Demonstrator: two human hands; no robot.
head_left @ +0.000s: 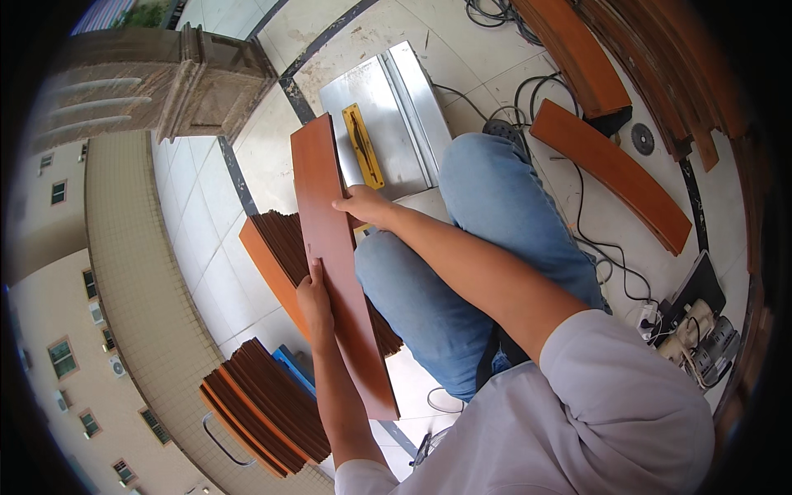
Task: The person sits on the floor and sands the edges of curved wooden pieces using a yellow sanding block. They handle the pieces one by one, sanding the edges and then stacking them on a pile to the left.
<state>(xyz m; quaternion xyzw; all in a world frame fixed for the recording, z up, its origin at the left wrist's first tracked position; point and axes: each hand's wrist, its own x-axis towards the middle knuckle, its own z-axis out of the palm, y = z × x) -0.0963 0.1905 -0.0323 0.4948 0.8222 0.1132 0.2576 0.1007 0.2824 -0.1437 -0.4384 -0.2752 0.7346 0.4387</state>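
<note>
Both my hands are closed on a long reddish-brown wooden floor plank (320, 181), held tilted in front of my left knee. My left hand (314, 299) grips it around the middle, thumb on the top face and fingers hidden. Farther along, my right hand (369, 206) pinches the right edge, thumb on top. The plank's far end reaches beside the metal table (379, 87) of a table saw, which has a yellow slotted insert (363, 147). Under the plank lies a stack of similar planks (285, 239), partly covered by it.
Another plank stack (264, 408) stands at the lower left beside a blue object (294, 370). One loose plank (610, 175) lies right of my knees, with longer stacks (577, 58) beyond. Black cables (582, 202) cross the tiled floor. A stone balustrade post (216, 82) rises at the far left.
</note>
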